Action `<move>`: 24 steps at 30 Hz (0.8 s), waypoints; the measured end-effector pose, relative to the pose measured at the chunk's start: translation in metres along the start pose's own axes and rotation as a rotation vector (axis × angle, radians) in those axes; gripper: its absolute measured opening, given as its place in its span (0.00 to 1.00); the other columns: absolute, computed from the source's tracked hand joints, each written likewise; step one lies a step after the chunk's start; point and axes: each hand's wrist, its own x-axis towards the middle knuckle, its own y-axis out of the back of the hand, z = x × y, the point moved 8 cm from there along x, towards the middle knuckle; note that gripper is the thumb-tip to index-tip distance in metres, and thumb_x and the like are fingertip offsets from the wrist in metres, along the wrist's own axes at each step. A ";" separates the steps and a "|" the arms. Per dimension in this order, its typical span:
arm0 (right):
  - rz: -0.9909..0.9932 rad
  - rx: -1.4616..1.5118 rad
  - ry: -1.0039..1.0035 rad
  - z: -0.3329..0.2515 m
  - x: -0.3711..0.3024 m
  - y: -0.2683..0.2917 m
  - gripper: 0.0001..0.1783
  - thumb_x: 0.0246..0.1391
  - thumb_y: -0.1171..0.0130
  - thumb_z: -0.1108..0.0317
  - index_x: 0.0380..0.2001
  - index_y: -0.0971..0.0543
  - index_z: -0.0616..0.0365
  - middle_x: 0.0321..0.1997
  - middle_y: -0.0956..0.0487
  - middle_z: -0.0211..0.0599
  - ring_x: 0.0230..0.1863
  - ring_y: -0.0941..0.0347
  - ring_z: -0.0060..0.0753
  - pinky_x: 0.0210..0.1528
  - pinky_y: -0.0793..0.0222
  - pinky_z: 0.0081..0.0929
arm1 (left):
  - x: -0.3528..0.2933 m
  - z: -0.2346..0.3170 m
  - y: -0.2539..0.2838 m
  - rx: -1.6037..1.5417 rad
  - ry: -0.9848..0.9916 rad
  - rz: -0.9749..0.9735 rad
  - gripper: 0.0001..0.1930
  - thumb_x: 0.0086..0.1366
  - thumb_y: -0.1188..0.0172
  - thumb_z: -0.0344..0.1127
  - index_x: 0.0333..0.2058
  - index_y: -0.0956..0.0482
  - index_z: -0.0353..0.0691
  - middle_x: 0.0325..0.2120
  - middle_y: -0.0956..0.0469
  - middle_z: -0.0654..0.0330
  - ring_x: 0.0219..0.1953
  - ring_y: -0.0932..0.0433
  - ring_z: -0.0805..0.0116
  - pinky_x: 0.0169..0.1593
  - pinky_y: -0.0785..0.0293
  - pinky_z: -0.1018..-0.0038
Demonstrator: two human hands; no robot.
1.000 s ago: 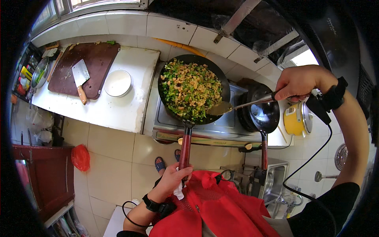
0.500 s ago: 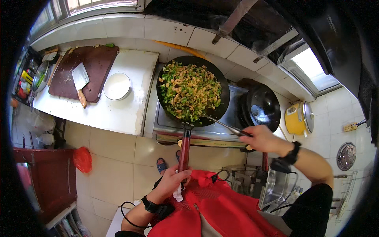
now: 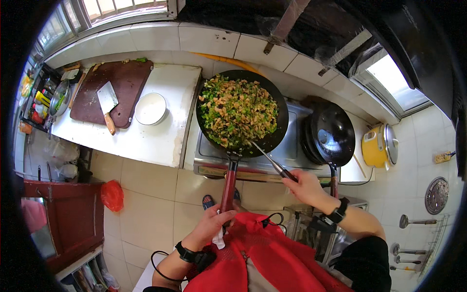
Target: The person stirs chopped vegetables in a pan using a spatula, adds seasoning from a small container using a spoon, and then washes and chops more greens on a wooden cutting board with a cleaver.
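Observation:
The black wok (image 3: 277,138) stands on the stove, heaped with chopped green vegetables and small browned pieces (image 3: 238,109). Its red-brown handle (image 3: 229,190) points toward me, and my left hand (image 3: 214,225) is wrapped round the near end. A crumpled white cloth or tissue (image 3: 219,241) pokes out below that hand. My right hand (image 3: 307,189) grips the dark handle of a long metal spatula (image 3: 272,159), held slanted. The tip reaches into the near edge of the food, so its blade is hidden.
A second, black lidded pan (image 3: 335,134) sits on the right of the stove (image 3: 292,131). On the left counter are a white bowl (image 3: 150,108), a cleaver (image 3: 107,100) and a brown cutting board (image 3: 131,80). A yellow rice cooker (image 3: 375,146) stands right; ladles (image 3: 411,221) hang beyond.
My right hand has drawn left and nearer to me, with the spatula steeper against the wok's near side. The food has shifted slightly; my left hand keeps its hold. The whole view has shifted slightly.

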 end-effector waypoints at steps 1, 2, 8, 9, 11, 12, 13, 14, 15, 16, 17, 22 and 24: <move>-0.063 0.012 -0.122 0.007 -0.004 0.002 0.19 0.56 0.41 0.55 0.34 0.23 0.64 0.24 0.23 0.48 0.23 0.25 0.46 0.27 0.32 0.40 | 0.001 -0.001 0.001 0.000 0.000 0.003 0.12 0.64 0.44 0.36 0.44 0.25 0.35 0.21 0.27 0.64 0.19 0.30 0.76 0.22 0.32 0.78; -0.126 0.009 -0.092 0.006 0.004 -0.007 0.17 0.58 0.41 0.58 0.31 0.26 0.64 0.22 0.24 0.44 0.17 0.29 0.38 0.21 0.35 0.37 | 0.002 -0.004 0.004 0.006 0.016 0.014 0.12 0.64 0.44 0.35 0.44 0.26 0.35 0.20 0.28 0.64 0.19 0.30 0.76 0.22 0.32 0.78; -0.453 0.841 -0.448 -0.004 -0.002 -0.051 0.12 0.62 0.45 0.64 0.33 0.36 0.57 0.20 0.36 0.27 0.14 0.44 0.17 0.12 0.48 0.21 | 0.004 -0.004 0.001 0.003 0.018 0.005 0.12 0.64 0.44 0.35 0.44 0.26 0.36 0.19 0.29 0.65 0.18 0.31 0.76 0.21 0.33 0.79; -0.417 0.798 -0.453 0.000 -0.005 -0.050 0.13 0.62 0.45 0.64 0.33 0.37 0.57 0.19 0.36 0.27 0.13 0.44 0.17 0.12 0.49 0.21 | 0.005 -0.005 0.002 -0.008 0.007 0.007 0.12 0.63 0.44 0.35 0.44 0.26 0.36 0.19 0.29 0.65 0.18 0.31 0.76 0.21 0.34 0.79; -0.382 0.784 -0.449 0.005 -0.011 -0.053 0.11 0.62 0.45 0.65 0.33 0.36 0.55 0.19 0.37 0.26 0.13 0.45 0.16 0.12 0.50 0.20 | 0.004 -0.004 0.001 -0.032 0.008 0.010 0.12 0.63 0.43 0.35 0.43 0.25 0.36 0.19 0.29 0.65 0.18 0.32 0.77 0.21 0.34 0.79; -0.345 0.776 -0.437 0.006 -0.013 -0.053 0.10 0.62 0.46 0.65 0.33 0.35 0.54 0.18 0.38 0.24 0.12 0.45 0.15 0.12 0.51 0.18 | 0.004 -0.002 0.001 -0.049 0.005 0.014 0.12 0.63 0.43 0.34 0.43 0.25 0.36 0.19 0.29 0.65 0.17 0.32 0.77 0.21 0.34 0.79; -0.346 0.777 -0.436 0.009 -0.017 -0.056 0.10 0.62 0.46 0.65 0.33 0.35 0.54 0.18 0.38 0.24 0.12 0.45 0.15 0.12 0.51 0.18 | 0.003 -0.002 0.001 -0.047 0.005 0.016 0.12 0.63 0.43 0.34 0.43 0.25 0.36 0.19 0.29 0.65 0.17 0.32 0.77 0.21 0.34 0.79; -0.318 0.765 -0.413 0.013 -0.019 -0.058 0.09 0.62 0.46 0.65 0.33 0.36 0.53 0.18 0.38 0.24 0.12 0.46 0.15 0.12 0.51 0.19 | 0.003 -0.002 0.000 -0.041 0.010 0.022 0.12 0.63 0.43 0.34 0.43 0.25 0.35 0.19 0.30 0.66 0.18 0.33 0.77 0.22 0.34 0.79; -0.290 0.753 -0.389 0.016 -0.020 -0.058 0.09 0.62 0.46 0.65 0.33 0.36 0.53 0.18 0.38 0.24 0.11 0.47 0.15 0.11 0.51 0.19 | 0.003 -0.002 0.000 -0.035 0.015 0.027 0.12 0.63 0.43 0.34 0.43 0.24 0.35 0.19 0.30 0.66 0.18 0.33 0.77 0.22 0.35 0.79; -0.289 0.753 -0.390 0.019 -0.023 -0.059 0.09 0.62 0.46 0.65 0.33 0.36 0.53 0.18 0.38 0.24 0.11 0.47 0.15 0.11 0.51 0.19 | 0.002 -0.002 0.000 -0.035 0.016 0.027 0.12 0.63 0.43 0.34 0.43 0.24 0.35 0.19 0.30 0.66 0.18 0.33 0.77 0.22 0.35 0.79; -0.291 0.772 -0.371 0.019 -0.025 -0.060 0.09 0.62 0.46 0.65 0.33 0.36 0.53 0.17 0.38 0.24 0.11 0.47 0.15 0.11 0.51 0.18 | 0.002 -0.002 0.000 -0.044 0.018 0.025 0.12 0.63 0.43 0.34 0.42 0.24 0.34 0.19 0.30 0.66 0.18 0.33 0.77 0.22 0.35 0.79; -0.264 0.793 -0.374 0.014 -0.032 -0.054 0.09 0.63 0.46 0.65 0.34 0.36 0.53 0.17 0.38 0.23 0.11 0.47 0.14 0.11 0.51 0.18 | 0.004 -0.002 0.000 -0.028 -0.009 -0.003 0.13 0.63 0.43 0.35 0.43 0.24 0.34 0.20 0.29 0.65 0.19 0.33 0.77 0.22 0.34 0.79; -0.259 0.836 -0.357 0.011 -0.034 -0.051 0.09 0.62 0.46 0.65 0.35 0.36 0.53 0.17 0.38 0.23 0.11 0.47 0.14 0.11 0.51 0.17 | 0.004 -0.001 -0.001 -0.029 -0.017 -0.002 0.13 0.63 0.43 0.35 0.43 0.24 0.34 0.20 0.29 0.65 0.19 0.33 0.77 0.22 0.34 0.79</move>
